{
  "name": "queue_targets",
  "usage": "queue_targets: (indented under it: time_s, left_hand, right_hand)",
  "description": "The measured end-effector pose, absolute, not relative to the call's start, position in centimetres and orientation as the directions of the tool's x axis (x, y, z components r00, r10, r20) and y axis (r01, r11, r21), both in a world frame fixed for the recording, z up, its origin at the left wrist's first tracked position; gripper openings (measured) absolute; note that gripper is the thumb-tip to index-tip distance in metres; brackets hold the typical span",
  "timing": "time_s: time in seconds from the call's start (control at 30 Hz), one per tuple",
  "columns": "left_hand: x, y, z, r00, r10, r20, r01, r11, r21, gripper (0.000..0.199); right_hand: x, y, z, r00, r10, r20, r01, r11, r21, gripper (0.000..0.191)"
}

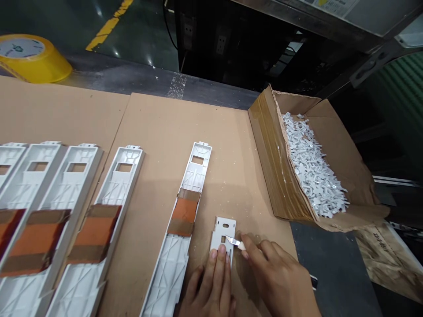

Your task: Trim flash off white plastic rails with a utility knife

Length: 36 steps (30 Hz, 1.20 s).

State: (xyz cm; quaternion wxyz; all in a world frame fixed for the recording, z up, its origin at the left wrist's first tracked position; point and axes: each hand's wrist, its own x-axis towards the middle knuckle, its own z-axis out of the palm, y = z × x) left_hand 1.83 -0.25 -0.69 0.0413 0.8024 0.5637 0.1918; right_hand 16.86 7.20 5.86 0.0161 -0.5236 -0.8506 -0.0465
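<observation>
Cardboard-topped counter (158,123), open carton (280,176) of white plastic offcuts (310,163) at 2 o'clock, long white plastic panels (175,259) with brown tape (184,211) from 9 to 6 o'clock. Small white plastic plate (222,233) at 6 o'clock, pinned flat under extended fingers (222,255) of left hand (208,281). Craft knife (236,243) gripped in closed fingers (251,251) of right hand (277,273), blade touching plate's rectangular slot.

Even overhead light fills the room, with small glints on the shiny floor (115,39) and a soft shadow beside the right hand (277,277). Edges bend slightly; focus stays sharp throughout.
</observation>
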Motion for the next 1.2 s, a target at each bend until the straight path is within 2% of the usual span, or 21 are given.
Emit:
queue_targets:
  time_s: [0.43, 0.63, 0.77, 0.93, 1.2]
  left_hand:
    - [2.0, 0.0, -0.5, 0.298, 0.914, 0.275, 0.893, -0.369, 0.258, 0.038]
    - [2.0, -0.1, -0.6, 0.301, 0.912, 0.279, 0.891, -0.373, 0.259, 0.039]
    - [2.2, -0.1, -0.7, 0.269, 0.916, 0.298, 0.891, -0.355, 0.284, 0.039]
    - [2.3, 0.0, -0.5, 0.247, 0.922, 0.298, 0.892, -0.336, 0.301, 0.038]
    - [2.2, 0.0, -0.5, 0.264, 0.913, 0.310, 0.885, -0.357, 0.299, 0.038]
  right_hand:
    - [16.9, 8.1, 6.6, -0.511, 0.859, -0.031, 0.849, 0.510, 0.138, 0.034]
    - [16.9, 8.2, 6.4, -0.519, 0.854, -0.022, 0.842, 0.515, 0.161, 0.031]
    - [16.9, 8.1, 6.6, -0.484, 0.870, -0.093, 0.856, 0.493, 0.156, 0.024]
    - [16.9, 8.1, 6.8, -0.461, 0.876, -0.140, 0.866, 0.479, 0.144, 0.038]
    - [16.8, 8.0, 7.0, -0.472, 0.872, -0.126, 0.858, 0.488, 0.160, 0.043]
